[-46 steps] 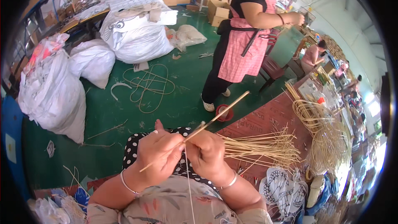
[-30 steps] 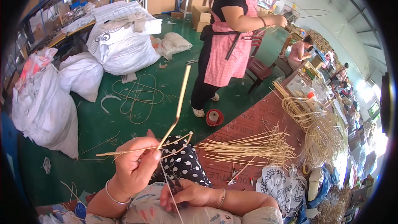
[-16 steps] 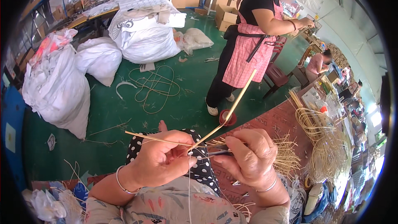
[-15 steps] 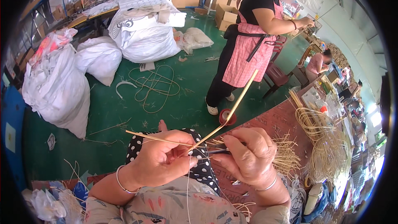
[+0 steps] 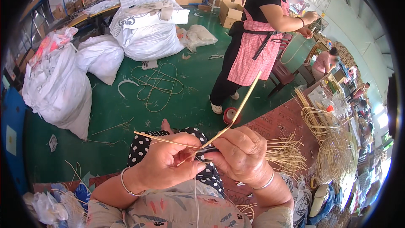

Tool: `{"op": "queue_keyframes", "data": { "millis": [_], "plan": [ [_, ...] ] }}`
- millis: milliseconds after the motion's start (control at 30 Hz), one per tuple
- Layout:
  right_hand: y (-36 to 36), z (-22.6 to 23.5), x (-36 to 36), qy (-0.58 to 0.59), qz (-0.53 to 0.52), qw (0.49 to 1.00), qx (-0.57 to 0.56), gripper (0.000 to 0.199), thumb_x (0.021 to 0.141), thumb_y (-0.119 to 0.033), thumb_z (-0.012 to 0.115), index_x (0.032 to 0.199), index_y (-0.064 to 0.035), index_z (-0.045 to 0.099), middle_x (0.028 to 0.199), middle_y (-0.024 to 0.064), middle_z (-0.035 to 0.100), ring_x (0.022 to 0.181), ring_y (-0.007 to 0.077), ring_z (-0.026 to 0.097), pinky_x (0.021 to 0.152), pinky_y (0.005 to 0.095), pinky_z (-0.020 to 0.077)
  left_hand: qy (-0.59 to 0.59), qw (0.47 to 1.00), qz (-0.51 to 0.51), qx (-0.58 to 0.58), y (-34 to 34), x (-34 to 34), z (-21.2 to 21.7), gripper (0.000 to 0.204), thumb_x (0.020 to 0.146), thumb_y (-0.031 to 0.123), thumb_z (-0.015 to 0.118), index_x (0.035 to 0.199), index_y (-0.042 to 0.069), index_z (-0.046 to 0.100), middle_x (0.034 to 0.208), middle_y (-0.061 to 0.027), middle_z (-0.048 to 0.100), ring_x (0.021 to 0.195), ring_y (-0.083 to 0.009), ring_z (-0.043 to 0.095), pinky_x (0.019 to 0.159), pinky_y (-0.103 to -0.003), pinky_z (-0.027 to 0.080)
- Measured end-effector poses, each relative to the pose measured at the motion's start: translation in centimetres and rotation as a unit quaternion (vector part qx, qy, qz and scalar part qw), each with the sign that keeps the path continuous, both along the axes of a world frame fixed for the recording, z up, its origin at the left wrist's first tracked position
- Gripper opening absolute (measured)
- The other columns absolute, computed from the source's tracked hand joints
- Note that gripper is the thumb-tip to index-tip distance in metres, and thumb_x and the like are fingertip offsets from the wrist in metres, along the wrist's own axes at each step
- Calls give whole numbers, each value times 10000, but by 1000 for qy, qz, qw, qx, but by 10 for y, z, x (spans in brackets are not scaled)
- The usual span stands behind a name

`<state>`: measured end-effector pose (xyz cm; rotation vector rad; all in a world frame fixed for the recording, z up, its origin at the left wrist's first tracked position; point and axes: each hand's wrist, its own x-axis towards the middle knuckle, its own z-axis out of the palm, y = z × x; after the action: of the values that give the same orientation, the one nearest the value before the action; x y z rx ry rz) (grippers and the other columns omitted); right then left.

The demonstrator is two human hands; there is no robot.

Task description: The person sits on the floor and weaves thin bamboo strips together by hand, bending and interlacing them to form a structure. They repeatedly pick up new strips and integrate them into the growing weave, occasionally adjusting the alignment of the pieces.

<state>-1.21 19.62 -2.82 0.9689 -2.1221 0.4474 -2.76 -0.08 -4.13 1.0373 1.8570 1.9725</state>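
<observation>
My left hand (image 5: 168, 159) pinches pale cane strips where they cross. The longer strip (image 5: 239, 110) slants up and away to the right, bent partway along. A thinner strip (image 5: 147, 136) sticks out to the left over the knuckles. White thread (image 5: 197, 204) hangs from the pinched joint down toward my lap. Closed round a small dark-handled tool (image 5: 206, 150), my right hand (image 5: 241, 156) brings its tip against the joint by my left fingertips. The tool's kind is hard to make out, since my fingers cover most of it.
A reddish board (image 5: 278, 120) on my right carries a bundle of cut cane (image 5: 287, 154) and coiled cane (image 5: 333, 143). White sacks (image 5: 59, 93) stand at the left. A person in a pink apron (image 5: 255, 57) stands ahead, beside a red chair (image 5: 280, 76).
My right hand has moved left, bringing the dark tool up against the joint. The standing person's hands have shifted, and a loop of cane now hangs from them.
</observation>
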Motion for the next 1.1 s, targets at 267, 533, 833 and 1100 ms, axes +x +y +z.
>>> {"op": "queue_keyframes", "data": {
  "millis": [267,533,833,1100],
  "plan": [
    [10,-6,-7,-196,42,962,-185,469,593,-218,778,931,8,545,788,118,577,633,251,563,546,324,471,-78,995,61,9,-1,-9,-16,155,785,-6,571,928,-41,522,685,-4,519,570,-26,467,475,-174,352],
    [11,-56,-20,-395,6,873,-285,98,729,-17,654,770,12,570,663,31,545,594,75,497,536,219,420,-184,978,92,-24,-8,-6,-60,243,790,117,569,992,-1,502,776,-98,581,592,-113,539,505,-207,449],
    [83,-161,-27,-435,-208,803,-350,187,809,-166,596,918,-16,618,789,72,632,718,119,570,653,264,456,-98,883,421,-186,-108,-5,-144,107,846,92,496,792,10,538,532,1,468,414,-59,434,360,-209,341],
    [253,-333,85,-290,-668,439,-527,288,683,-187,606,864,38,608,726,147,626,603,225,590,565,353,463,-110,622,628,-455,-307,46,-216,129,842,132,503,814,14,547,592,-28,481,469,-113,449,404,-247,346]
  ]
}}
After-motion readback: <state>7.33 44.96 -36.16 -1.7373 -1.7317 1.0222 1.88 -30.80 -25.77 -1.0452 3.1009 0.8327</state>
